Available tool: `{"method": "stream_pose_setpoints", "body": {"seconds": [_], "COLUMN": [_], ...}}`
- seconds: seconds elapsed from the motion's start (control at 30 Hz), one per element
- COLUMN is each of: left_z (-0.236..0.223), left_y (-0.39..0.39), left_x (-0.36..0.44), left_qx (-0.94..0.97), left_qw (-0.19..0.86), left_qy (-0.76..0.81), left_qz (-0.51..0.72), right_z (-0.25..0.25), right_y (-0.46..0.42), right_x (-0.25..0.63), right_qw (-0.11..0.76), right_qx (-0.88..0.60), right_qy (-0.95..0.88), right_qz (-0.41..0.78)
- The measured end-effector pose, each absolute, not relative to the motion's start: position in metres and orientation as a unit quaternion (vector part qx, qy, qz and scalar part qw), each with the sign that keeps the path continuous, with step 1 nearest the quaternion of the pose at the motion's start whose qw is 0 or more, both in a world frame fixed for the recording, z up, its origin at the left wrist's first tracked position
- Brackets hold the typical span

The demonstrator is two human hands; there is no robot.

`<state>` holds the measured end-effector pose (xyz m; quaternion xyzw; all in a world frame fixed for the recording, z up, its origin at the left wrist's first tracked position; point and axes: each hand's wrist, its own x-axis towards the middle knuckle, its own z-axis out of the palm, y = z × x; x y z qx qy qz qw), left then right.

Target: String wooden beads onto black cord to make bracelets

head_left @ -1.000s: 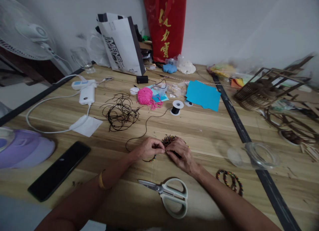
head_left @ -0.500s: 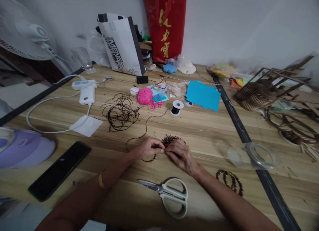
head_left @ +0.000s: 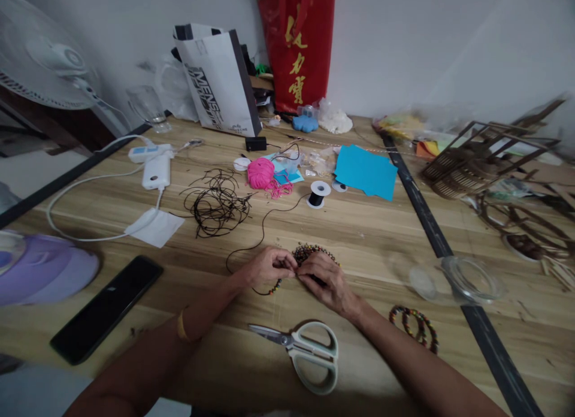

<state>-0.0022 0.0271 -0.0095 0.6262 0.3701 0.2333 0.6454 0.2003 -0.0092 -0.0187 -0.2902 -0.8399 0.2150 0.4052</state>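
My left hand [head_left: 268, 267] is closed in a pinch on a black beaded cord, its fingertips meeting those of my right hand [head_left: 327, 280]. A short row of colourful strung beads [head_left: 275, 287] hangs below the left fingers. My right hand is also pinched, but what lies between its fingertips is too small to make out. Just behind it lies a pile of loose small beads [head_left: 309, 250], partly covered by the hand. Thin black cord [head_left: 264, 226] runs back from the left hand to a white spool [head_left: 318, 194]. Scissors [head_left: 309, 354] lie nearer to me.
Two beaded bracelets [head_left: 413, 324] lie by my right forearm, near a clear glass lid [head_left: 474, 280]. A black phone [head_left: 108, 309] is at left. Behind are tangled black cord [head_left: 218, 204], pink yarn [head_left: 260, 174], blue paper [head_left: 366, 171] and a power bank [head_left: 156, 171].
The strung beads under my left hand have shifted slightly. Both hands stay in almost the same place, fingertips together.
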Motion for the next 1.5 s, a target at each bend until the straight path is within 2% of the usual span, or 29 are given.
{"method": "stream_pose_setpoints", "body": {"seconds": [0.63,1.5], "left_z": [-0.014,-0.017], "left_y": [0.028,0.028], "left_x": [-0.008,-0.003], "left_qx": [0.646,0.646], "left_qw": [0.643,0.640], "left_qy": [0.329,0.359], "left_qz": [0.249,0.210], "right_z": [-0.017,-0.018], "right_y": [-0.013,-0.013], "right_x": [0.203,0.201], "right_qw": [0.394,0.403], "right_qx": [-0.293,-0.296], "right_qy": [-0.846,-0.839], "right_qz": [0.210,0.214]}}
